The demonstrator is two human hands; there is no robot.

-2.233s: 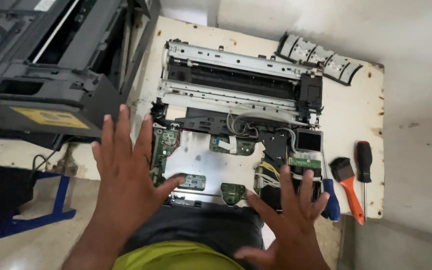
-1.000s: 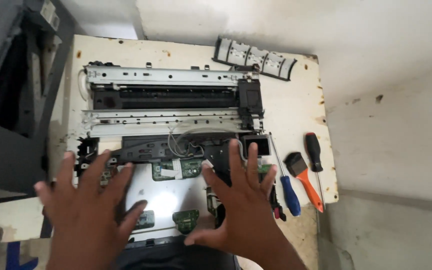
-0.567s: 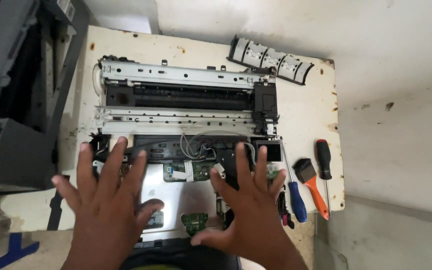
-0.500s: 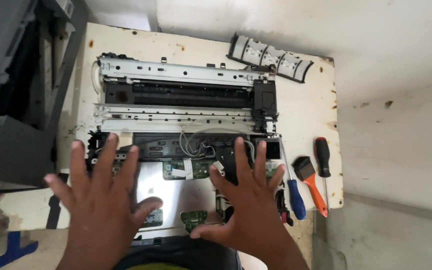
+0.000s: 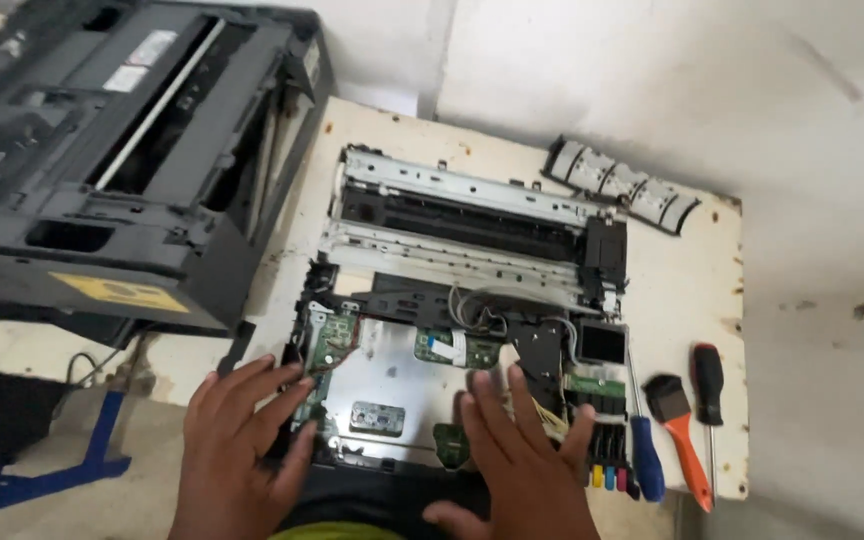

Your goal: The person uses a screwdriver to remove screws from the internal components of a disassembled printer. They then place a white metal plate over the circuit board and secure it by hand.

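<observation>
A stripped printer mechanism [image 5: 472, 270] lies on a small cream table [image 5: 682, 300], its metal rails, black carriage, green circuit boards and a bare metal plate [image 5: 392, 380] exposed. My left hand [image 5: 237, 440] rests with spread fingers on the near left corner of the mechanism, fingertips by the left green board [image 5: 330, 335]. My right hand [image 5: 522, 460] lies flat with fingers apart on the near right part, close to the wire bundle and the ink cartridges [image 5: 607, 460]. Neither hand grips anything.
A black printer housing [image 5: 102, 160] stands tilted at the left, off the table. A grey panel strip [image 5: 622, 185] lies at the table's far right corner. A blue-handled screwdriver [image 5: 644, 455], an orange-handled brush [image 5: 680, 430] and a black-handled screwdriver [image 5: 708, 390] lie along the right edge.
Both hands have drawn back toward me, from the middle of the mechanism to its near edge. The view has swung so the black housing shows again at left.
</observation>
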